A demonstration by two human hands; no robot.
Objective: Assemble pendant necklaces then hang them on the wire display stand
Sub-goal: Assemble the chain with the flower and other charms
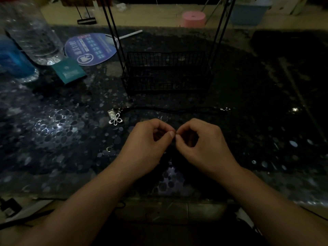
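Necklace cord [174, 150] pinched between both hands' fingertips [171, 134]

The table [53, 139] is dark with lots of small grey and white spots, like pebbles. The wire display stand [166, 71] is black. The flower pendant [115, 119] is shiny silver, and its cord [177, 110] is black. The round hand fan [90, 48] is blue with white marks. The packet [69, 71] is teal. The stool [193, 19] is pink. The tub [248, 13] is light blue. The big bottle [33, 32] is clear.
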